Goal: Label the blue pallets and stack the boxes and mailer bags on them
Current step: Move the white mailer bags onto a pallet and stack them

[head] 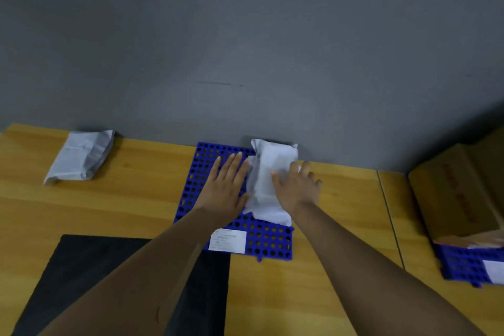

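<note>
Resting on the right half of a blue perforated plastic pallet (272, 240), a crumpled white plastic mailer bag (268, 169) is lying lengthwise, with its far end reaching the grey wall (245, 35). The person's left hand (227, 183) is lying flat on the pallet, fingers straight and close together, its edge touching the bag's left side. The right hand (296, 188) is pressing on the bag's right side with fingers spread, the thumb lying on top of the bag. A white printed paper label (227, 240) is sitting on the pallet's near left part. This pallet is lying on a wooden table (327, 254), beside a black rectangular mat (109, 267) at the near left. A second white mailer bag (81, 155) is lying at the far left against the wall. At the right, a brown cardboard box (458, 194) is sitting on a second blue pallet (461, 264).
</note>
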